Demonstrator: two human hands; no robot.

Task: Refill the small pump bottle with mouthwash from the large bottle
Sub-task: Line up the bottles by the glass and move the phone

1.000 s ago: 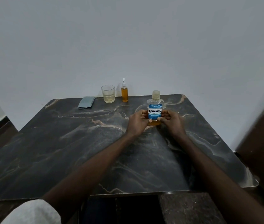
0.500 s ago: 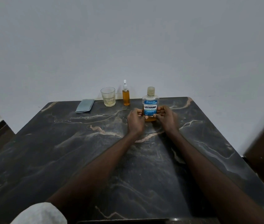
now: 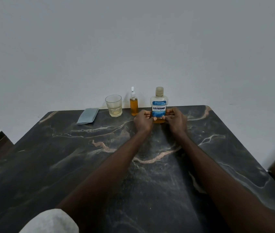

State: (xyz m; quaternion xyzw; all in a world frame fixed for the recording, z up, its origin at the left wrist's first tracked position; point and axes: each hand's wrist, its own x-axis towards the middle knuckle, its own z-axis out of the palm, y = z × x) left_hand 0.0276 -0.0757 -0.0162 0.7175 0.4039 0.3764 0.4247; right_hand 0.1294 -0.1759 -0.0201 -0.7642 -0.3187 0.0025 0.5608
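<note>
The large mouthwash bottle [image 3: 159,105], with a blue-and-white label, a pale cap and amber liquid low inside, stands upright near the table's far edge. My left hand [image 3: 143,121] grips its lower left side and my right hand [image 3: 175,120] grips its lower right side. The small pump bottle [image 3: 134,105], amber with a white nozzle, stands upright just left of it, untouched, with its pump top on.
A clear drinking glass [image 3: 113,105] with a little pale liquid stands left of the pump bottle. A folded grey-blue cloth [image 3: 88,115] lies farther left. All rest on a dark marble table [image 3: 66,165] against a white wall.
Both hands have slid the large bottle farther back on the table, toward the wall and nearer the small pump bottle. The grip is unchanged.
</note>
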